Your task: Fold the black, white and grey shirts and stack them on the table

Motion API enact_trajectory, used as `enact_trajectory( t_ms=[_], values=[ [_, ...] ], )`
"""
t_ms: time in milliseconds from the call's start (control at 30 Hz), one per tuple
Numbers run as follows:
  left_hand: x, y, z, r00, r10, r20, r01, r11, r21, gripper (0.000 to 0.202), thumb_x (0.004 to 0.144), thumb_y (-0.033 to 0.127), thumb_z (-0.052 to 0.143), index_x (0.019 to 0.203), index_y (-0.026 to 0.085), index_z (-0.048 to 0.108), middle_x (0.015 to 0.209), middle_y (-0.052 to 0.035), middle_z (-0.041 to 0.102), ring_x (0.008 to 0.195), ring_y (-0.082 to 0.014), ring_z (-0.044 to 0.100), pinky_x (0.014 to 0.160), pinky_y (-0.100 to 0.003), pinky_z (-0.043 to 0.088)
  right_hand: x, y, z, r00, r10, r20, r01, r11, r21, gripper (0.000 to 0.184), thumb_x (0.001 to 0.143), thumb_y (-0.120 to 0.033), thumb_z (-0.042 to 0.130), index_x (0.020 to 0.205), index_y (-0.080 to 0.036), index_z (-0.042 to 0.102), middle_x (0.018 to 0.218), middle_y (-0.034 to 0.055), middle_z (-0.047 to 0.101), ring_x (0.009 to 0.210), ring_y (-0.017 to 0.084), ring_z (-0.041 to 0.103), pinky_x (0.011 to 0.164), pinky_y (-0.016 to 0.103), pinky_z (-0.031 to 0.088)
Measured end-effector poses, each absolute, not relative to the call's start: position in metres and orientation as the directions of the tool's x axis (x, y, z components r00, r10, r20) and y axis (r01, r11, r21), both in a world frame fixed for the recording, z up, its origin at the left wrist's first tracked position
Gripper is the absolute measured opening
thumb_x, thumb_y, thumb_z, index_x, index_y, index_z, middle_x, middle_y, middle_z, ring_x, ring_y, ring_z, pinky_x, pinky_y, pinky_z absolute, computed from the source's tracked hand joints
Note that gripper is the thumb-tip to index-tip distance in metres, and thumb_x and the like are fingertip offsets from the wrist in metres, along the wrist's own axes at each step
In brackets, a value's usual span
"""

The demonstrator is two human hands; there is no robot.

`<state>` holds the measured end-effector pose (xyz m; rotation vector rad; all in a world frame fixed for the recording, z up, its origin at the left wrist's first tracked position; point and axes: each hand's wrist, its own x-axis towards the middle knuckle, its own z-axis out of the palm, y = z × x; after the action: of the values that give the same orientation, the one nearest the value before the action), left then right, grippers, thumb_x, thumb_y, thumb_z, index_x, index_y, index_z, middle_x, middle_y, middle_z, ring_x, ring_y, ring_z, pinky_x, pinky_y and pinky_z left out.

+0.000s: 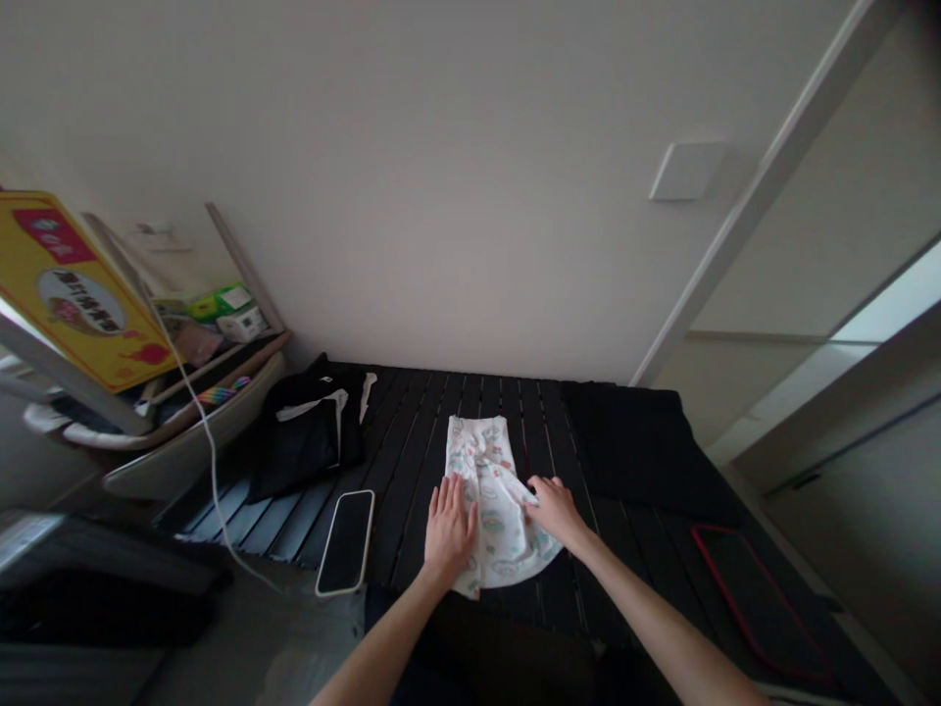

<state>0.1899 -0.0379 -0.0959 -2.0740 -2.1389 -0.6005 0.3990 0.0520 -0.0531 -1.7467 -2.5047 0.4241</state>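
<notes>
A white cloth garment with a small teal and red print (494, 520) lies folded and rumpled on a dark slatted surface (433, 461). My left hand (448, 529) rests flat on the cloth's left side, fingers spread. My right hand (555, 510) comes in from the right and pinches a fold at the cloth's right edge. Part of the cloth's lower edge is hidden under my left hand.
A black smartphone in a clear case (345, 542) lies left of the cloth, beyond it a black garment (305, 436). A folded dark cloth (647, 451) lies right, and a red-edged dark tablet (757, 608) nearer. A white cable (210, 461) and a yellow printed board (77, 284) stand left.
</notes>
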Motion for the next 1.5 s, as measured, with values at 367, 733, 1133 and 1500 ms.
enact_trajectory(
  t_ms=[367, 733, 1133, 1500],
  values=[
    [0.188, -0.052, -0.084, -0.020, 0.965, 0.262, 0.947, -0.066, 0.315, 0.044, 0.095, 0.023, 0.032, 0.139, 0.016, 0.039, 0.148, -0.0123, 0.039, 0.138, -0.0191, 0.034, 0.112, -0.045, 0.030, 0.386, -0.021, 0.004, -0.545, 0.839, -0.006, 0.807, 0.522, -0.275, 0.026, 0.087, -0.013, 0.042, 0.105, -0.022, 0.060, 0.102, 0.0061, 0.066, 0.090, 0.019, 0.062, 0.081, 0.027, 0.042],
    [0.155, -0.122, -0.053, 0.368, 0.930, -0.005, 0.901, -0.356, 0.250, 0.084, 0.079, 0.047, 0.061, 0.149, 0.024, 0.019, 0.155, -0.0085, 0.025, 0.142, -0.0256, 0.023, 0.116, -0.052, 0.017, 0.404, -0.035, -0.015, -0.766, 0.630, -0.128, 0.618, 0.665, -0.420, 0.075, 0.073, -0.045, 0.066, 0.139, -0.020, 0.043, 0.150, 0.0120, 0.035, 0.138, 0.028, 0.029, 0.113, 0.043, 0.025],
    [0.156, -0.142, -0.049, 0.463, 0.886, 0.020, 0.837, -0.444, 0.320, 0.051, 0.082, 0.007, 0.042, 0.125, 0.031, 0.057, 0.127, -0.0034, 0.063, 0.124, -0.0210, 0.051, 0.113, -0.051, 0.018, 0.411, -0.087, -0.045, -0.796, 0.606, -0.002, 0.589, 0.774, -0.233, 0.042, 0.081, 0.000, 0.044, 0.114, -0.015, 0.064, 0.128, 0.0154, 0.059, 0.118, 0.024, 0.056, 0.112, 0.043, 0.027],
    [0.162, -0.069, 0.001, 0.126, 0.992, 0.034, 0.760, -0.118, 0.639, 0.029, 0.079, 0.016, 0.049, 0.097, 0.024, 0.071, 0.096, -0.0011, 0.073, 0.096, -0.0169, 0.063, 0.095, -0.029, 0.042, 0.414, 0.011, 0.030, -0.720, 0.656, -0.226, 0.648, 0.517, -0.559, 0.022, 0.072, -0.007, 0.049, 0.080, -0.020, 0.065, 0.078, 0.0018, 0.070, 0.077, 0.016, 0.065, 0.065, 0.020, 0.038]
  ],
)
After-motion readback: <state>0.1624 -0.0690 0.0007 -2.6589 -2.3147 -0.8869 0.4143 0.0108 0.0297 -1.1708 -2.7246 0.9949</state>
